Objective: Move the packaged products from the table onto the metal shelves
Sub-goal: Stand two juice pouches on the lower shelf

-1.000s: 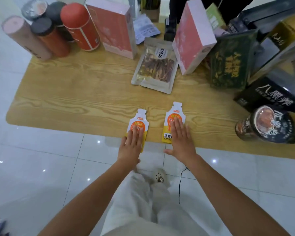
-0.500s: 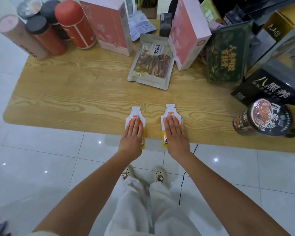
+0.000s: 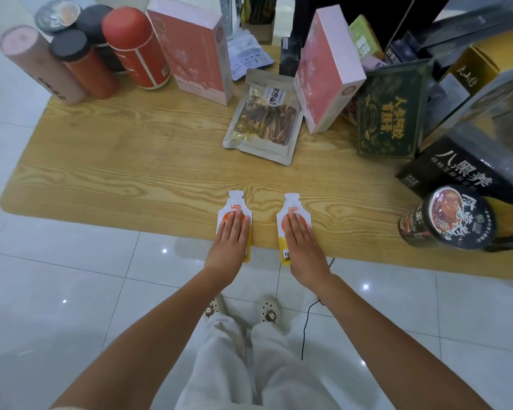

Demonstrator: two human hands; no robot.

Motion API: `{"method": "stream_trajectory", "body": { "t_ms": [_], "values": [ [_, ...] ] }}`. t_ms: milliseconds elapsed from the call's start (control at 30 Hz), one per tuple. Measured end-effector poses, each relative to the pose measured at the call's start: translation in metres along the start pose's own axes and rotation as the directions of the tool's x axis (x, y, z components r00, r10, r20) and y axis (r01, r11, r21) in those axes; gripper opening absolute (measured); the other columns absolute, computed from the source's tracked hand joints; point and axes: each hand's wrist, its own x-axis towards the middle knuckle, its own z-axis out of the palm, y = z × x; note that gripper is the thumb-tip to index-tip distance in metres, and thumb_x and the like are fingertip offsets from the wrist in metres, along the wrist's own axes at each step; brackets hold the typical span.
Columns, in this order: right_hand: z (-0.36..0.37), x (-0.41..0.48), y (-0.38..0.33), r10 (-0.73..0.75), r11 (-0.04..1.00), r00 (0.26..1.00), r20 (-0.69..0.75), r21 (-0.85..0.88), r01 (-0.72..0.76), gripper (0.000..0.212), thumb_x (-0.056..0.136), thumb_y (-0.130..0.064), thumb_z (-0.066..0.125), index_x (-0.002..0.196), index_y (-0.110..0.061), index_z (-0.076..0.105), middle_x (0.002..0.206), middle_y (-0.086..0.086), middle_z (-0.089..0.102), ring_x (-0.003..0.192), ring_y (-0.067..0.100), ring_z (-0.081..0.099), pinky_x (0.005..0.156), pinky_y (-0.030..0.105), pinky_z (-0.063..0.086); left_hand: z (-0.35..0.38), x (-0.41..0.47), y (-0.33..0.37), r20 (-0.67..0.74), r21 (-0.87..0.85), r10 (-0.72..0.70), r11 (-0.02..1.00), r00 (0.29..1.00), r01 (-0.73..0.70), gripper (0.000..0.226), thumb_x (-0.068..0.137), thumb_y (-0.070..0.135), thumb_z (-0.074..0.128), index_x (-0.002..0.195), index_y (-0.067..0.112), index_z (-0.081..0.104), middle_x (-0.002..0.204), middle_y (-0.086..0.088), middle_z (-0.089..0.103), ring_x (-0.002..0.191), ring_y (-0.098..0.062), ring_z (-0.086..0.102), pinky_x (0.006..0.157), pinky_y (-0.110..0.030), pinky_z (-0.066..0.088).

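Two small white, orange and yellow spout pouches lie side by side at the near edge of the wooden table (image 3: 125,173), their lower ends hanging over the edge. My left hand (image 3: 230,242) rests flat on the left pouch (image 3: 235,202). My right hand (image 3: 300,244) rests flat on the right pouch (image 3: 291,202). Both palms face down with fingers straight and together, pressing on the pouches rather than gripping them. Each hand hides most of its pouch.
Behind are a clear bag of dried goods (image 3: 265,116), two pink boxes (image 3: 196,51) (image 3: 326,72), several tall canisters (image 3: 137,48) at the back left, a dark green box (image 3: 388,110), a black box (image 3: 456,170) and a round tub (image 3: 450,220) at the right. A shelf post (image 3: 225,13) stands beyond.
Both hands slid forward over the pouches, from touching their lower ends to lying flat across them. The pouches now lie straighter and parallel.
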Motion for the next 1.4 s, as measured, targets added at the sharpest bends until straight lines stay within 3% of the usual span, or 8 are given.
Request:
{"method": "stream_trajectory", "body": {
  "t_ms": [267,433,633,767,967,1100,1200,1400],
  "values": [
    [-0.028,-0.008,-0.035,-0.046,0.987,0.999,-0.017,0.155,0.048,0.085,0.086,0.016,0.039,0.152,-0.012,-0.006,0.159,-0.002,-0.014,0.147,0.012,-0.004,0.115,0.021,0.019,-0.044,-0.03,-0.03,0.125,-0.002,-0.144,0.989,0.982,0.146,0.072,0.096,0.001,0.035,0.152,0.009,-0.009,0.16,-0.005,-0.013,0.147,-0.022,-0.012,0.118,-0.049,0.005],
    [-0.052,0.014,-0.094,-0.21,0.973,0.977,-0.021,0.093,0.211,0.08,0.088,0.013,0.038,0.154,-0.019,0.006,0.161,-0.005,0.005,0.146,0.01,0.012,0.114,0.021,0.021,-0.053,-0.084,-0.082,-0.091,0.003,-0.245,0.969,0.965,0.247,0.091,0.056,0.0,0.081,0.14,0.001,0.046,0.146,-0.014,0.043,0.135,-0.031,0.042,0.095,-0.05,0.046],
    [-0.058,0.048,-0.205,-0.515,0.857,0.852,-0.095,-0.042,0.513,0.076,0.087,0.009,0.045,0.153,-0.015,0.017,0.158,-0.001,0.02,0.143,0.013,0.025,0.112,0.02,0.022,-0.067,-0.176,-0.149,-0.069,0.05,-0.515,0.854,0.854,0.518,0.086,0.091,0.001,0.051,0.15,0.009,-0.011,0.153,-0.005,-0.02,0.147,-0.028,-0.008,0.118,-0.048,0.015],
    [-0.051,0.068,-0.308,-0.746,0.665,0.653,-0.13,-0.092,0.741,0.077,0.064,0.013,0.059,0.138,-0.006,0.048,0.135,0.009,0.056,0.116,0.023,0.059,0.086,0.028,0.051,-0.067,-0.251,-0.203,-0.181,0.008,-0.654,0.746,0.734,0.666,0.092,0.047,-0.013,0.076,0.134,0.001,0.051,0.139,-0.016,0.051,0.126,-0.035,0.051,0.087,-0.054,0.05],
    [-0.017,0.063,-0.483,-0.96,0.262,0.238,-0.15,-0.167,0.951,0.067,0.074,0.015,0.049,0.138,-0.003,0.046,0.142,0.008,0.05,0.13,0.02,0.046,0.103,0.03,0.043,-0.074,-0.381,-0.262,-0.255,-0.016,-0.849,0.483,0.463,0.876,0.087,0.05,-0.012,0.058,0.135,0.002,0.042,0.136,-0.015,0.055,0.122,-0.035,0.055,0.086,-0.053,0.051],
    [0.02,0.027,-0.579,-0.994,0.085,0.081,-0.072,-0.063,0.994,0.083,0.06,0.022,0.061,0.138,-0.003,0.048,0.144,0.008,0.048,0.129,0.022,0.049,0.097,0.025,0.044,-0.061,-0.467,-0.268,-0.204,-0.038,-0.957,0.22,0.208,0.975,0.091,0.044,-0.014,0.071,0.132,0.0,0.054,0.136,-0.016,0.054,0.123,-0.036,0.054,0.087,-0.057,0.05],
    [0.049,-0.002,-0.631,-0.998,-0.061,-0.061,-0.007,0.014,0.998,0.09,0.055,0.024,0.057,0.14,-0.005,0.046,0.146,0.006,0.045,0.132,0.02,0.045,0.096,0.027,0.047,-0.05,-0.52,-0.256,-0.136,-0.063,-0.99,0.037,0.028,0.997,0.1,0.042,-0.012,0.074,0.134,0.002,0.04,0.135,-0.016,0.055,0.123,-0.035,0.054,0.087,-0.057,0.05],
    [0.094,-0.047,-0.711,-0.927,-0.354,-0.366,0.081,0.135,0.926,0.102,0.048,0.02,0.066,0.142,-0.011,0.043,0.144,0.005,0.048,0.126,0.022,0.053,0.095,0.032,0.049,-0.025,-0.582,-0.224,0.041,-0.11,-0.932,-0.362,-0.359,0.926,0.114,0.035,0.008,0.093,0.137,0.001,0.042,0.136,-0.015,0.054,0.125,-0.035,0.052,0.087,-0.059,0.05]
  ]
}}
